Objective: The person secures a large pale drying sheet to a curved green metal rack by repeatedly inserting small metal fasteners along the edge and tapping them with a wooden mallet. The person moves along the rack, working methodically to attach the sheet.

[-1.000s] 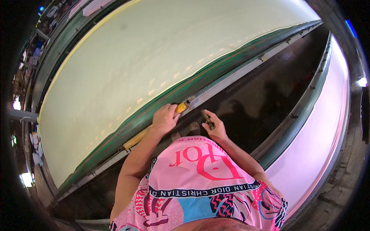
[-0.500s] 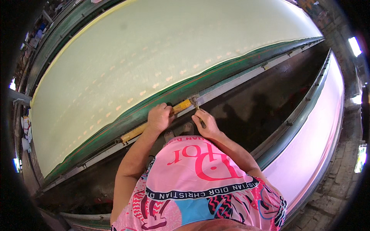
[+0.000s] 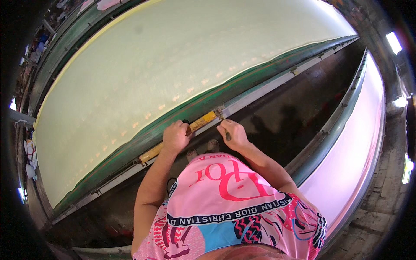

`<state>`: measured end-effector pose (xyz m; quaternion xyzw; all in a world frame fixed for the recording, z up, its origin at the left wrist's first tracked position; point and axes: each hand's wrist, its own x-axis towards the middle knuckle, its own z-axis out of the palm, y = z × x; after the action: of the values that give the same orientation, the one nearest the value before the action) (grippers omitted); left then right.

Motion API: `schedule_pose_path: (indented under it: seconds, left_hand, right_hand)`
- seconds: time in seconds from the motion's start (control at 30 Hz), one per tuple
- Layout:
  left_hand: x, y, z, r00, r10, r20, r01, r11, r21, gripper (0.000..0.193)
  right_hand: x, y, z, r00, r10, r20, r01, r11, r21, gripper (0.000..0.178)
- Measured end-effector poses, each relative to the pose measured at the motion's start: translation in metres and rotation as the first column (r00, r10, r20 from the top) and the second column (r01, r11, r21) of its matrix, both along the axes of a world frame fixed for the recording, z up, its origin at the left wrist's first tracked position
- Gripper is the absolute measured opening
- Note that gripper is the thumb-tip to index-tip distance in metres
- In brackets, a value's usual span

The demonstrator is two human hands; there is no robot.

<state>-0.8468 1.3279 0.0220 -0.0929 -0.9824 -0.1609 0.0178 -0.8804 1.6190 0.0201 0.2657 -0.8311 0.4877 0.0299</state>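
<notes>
A long, worn yellow bar lies along the pale metal rail beside the green-edged tabletop. The right hand holds a small, dark metal tool in closed fingers, near the bar's right end. The left hand has curled fingers at the bar's middle; I cannot tell if they grip. The bar is in place, but work at 1 end looks unfinished.

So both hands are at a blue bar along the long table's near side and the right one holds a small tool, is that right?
Not quite: the bar is yellow, not blue, as the head view shows. The rest stands: left hand and right hand are at it, the right holding a small tool.
</notes>
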Motion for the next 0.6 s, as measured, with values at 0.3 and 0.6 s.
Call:
schedule_pose_path:
  seconds: [0.3, 0.6]
  left_hand:
    - [0.006, -0.002, 0.005, 0.997, 0.017, -0.069, -0.017, 1.0, 0.003, 0.028]
    - [0.004, -0.004, 0.002, 0.995, -0.002, -0.104, 0.007, 0.999, 0.05, 0.026]
  right_hand:
    - [-0.012, 0.008, -0.003, 0.901, -0.251, 0.355, 0.392, 0.822, -0.414, 0.031]
    - [-0.01, 0.003, -0.019, 0.807, -0.033, 0.59, 0.314, 0.869, -0.382, 0.044]
